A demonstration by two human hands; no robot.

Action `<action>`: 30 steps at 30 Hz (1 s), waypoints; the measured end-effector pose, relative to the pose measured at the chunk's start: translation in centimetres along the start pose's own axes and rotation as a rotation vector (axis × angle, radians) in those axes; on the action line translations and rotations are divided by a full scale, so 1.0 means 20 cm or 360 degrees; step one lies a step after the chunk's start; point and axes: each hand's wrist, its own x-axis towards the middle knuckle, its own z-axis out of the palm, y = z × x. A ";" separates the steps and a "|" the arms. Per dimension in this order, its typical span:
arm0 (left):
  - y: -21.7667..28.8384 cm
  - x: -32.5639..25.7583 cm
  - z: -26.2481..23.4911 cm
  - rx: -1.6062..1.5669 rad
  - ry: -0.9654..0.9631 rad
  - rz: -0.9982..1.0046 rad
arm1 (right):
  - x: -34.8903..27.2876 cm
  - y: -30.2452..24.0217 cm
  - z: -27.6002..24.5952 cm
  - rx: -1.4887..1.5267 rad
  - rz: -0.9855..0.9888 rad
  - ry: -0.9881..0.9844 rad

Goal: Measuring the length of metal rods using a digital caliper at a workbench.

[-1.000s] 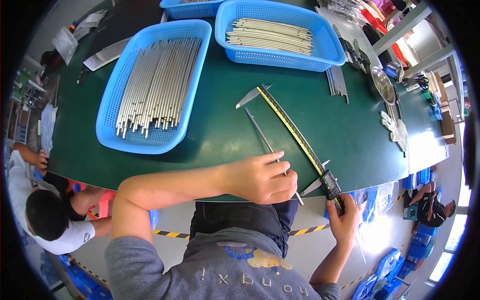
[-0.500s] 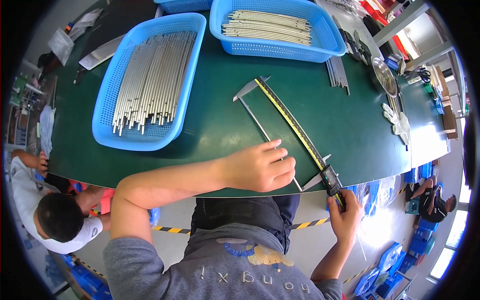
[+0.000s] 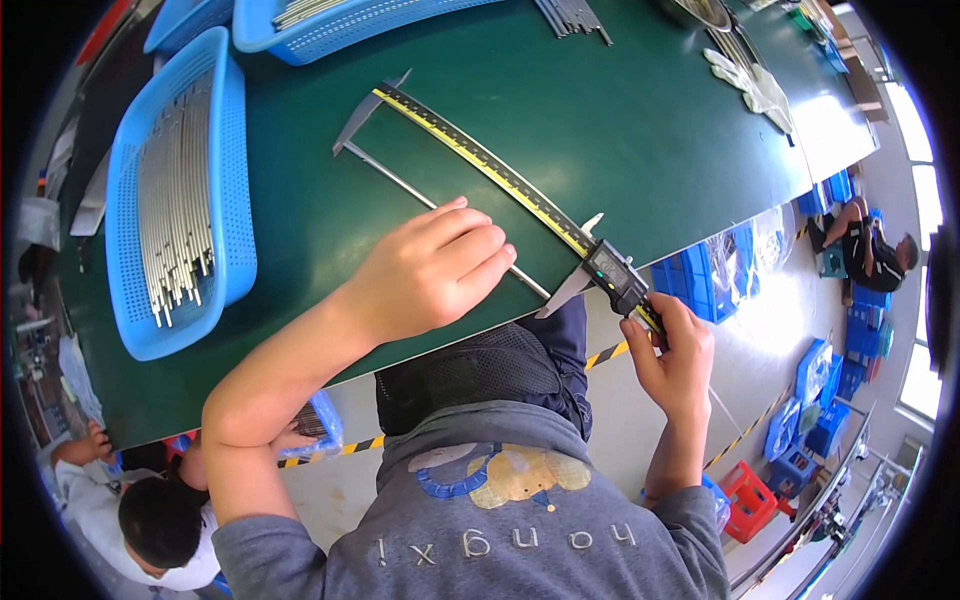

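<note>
A long digital caliper [image 3: 490,168] lies slantwise over the green table, its jaws spread wide. A thin metal rod [image 3: 392,174] spans between the jaws, one end at the far jaw and the other at the sliding jaw. My left hand [image 3: 435,265] is closed over the middle of the rod, its thumb hidden beneath the curled fingers. At the table's front edge my right hand [image 3: 678,350] grips the caliper's beam end, just past the display body [image 3: 614,277], with the thumb on the near side.
On the left stands a blue basket [image 3: 237,190] of metal rods; another blue basket [image 3: 370,35] with rods is behind it. Loose rods [image 3: 573,17] and a white glove [image 3: 750,85] lie farther back. A person [image 3: 160,520] sits at lower left, another [image 3: 870,245] at far right.
My view has turned and shifted, so the baskets, caliper and table appear farther left and tilted. Both hands keep their holds on the rod and caliper.
</note>
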 end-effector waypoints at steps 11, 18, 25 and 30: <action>0.00 0.00 -0.02 -0.0012 -0.0072 -0.0014 | 0.01 0.01 0.00 -0.0124 -0.0014 0.0018; -0.01 0.01 -0.03 0.0015 -0.0063 -0.0002 | 0.02 0.00 0.03 -0.0155 0.0032 0.0068; -0.01 -0.01 -0.04 0.0018 -0.0097 0.0018 | 0.02 0.00 0.05 -0.0188 -0.0015 0.0061; -0.02 0.00 -0.03 0.0024 -0.0124 0.0035 | 0.02 0.01 0.04 -0.0161 0.0032 0.0019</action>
